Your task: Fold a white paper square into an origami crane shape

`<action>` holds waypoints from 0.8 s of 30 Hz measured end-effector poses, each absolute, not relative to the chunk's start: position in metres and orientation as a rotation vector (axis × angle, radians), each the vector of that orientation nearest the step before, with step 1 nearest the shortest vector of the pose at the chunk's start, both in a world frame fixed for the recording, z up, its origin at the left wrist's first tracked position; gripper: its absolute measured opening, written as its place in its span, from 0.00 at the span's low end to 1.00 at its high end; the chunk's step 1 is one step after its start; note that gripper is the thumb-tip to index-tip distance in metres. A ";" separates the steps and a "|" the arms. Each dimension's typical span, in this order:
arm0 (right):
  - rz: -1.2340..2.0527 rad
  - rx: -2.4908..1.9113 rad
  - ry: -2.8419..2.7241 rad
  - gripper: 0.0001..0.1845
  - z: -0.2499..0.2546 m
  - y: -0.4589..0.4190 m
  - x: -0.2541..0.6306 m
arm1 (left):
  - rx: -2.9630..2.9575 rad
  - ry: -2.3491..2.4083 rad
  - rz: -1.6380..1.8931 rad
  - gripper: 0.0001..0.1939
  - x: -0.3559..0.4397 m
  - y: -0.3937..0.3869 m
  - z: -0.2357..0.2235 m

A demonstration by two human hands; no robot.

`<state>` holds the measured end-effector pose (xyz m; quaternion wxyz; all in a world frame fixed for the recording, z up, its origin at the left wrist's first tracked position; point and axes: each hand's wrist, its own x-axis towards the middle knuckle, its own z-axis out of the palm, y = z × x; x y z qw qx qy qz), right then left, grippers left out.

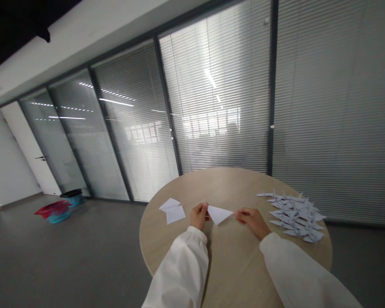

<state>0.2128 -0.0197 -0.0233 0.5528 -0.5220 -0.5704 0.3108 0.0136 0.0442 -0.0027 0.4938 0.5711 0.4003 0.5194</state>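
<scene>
A white sheet of paper folded into a triangle is stretched between my two hands, its point toward me. My left hand pinches its left corner, fingers closed. At the opposite corner, my right hand grips the tip between thumb and fingers. To the left of my left hand lie several loose white paper sheets, partly overlapping. Many folded paper cranes stand in rows to the right of my right hand.
The round wooden table has its far edge close to a glass partition with blinds. On the floor at left stand a blue bin with a red liner and another with a black liner. A white door is at far left.
</scene>
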 end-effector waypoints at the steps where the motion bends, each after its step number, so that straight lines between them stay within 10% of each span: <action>1: 0.744 -1.226 -1.331 0.14 -0.023 -0.020 0.213 | 1.379 0.993 1.287 0.25 0.013 0.046 -0.003; 24: 0.803 -0.957 -1.755 0.14 -0.009 -0.037 0.195 | 1.546 0.885 0.996 0.25 0.026 0.036 -0.008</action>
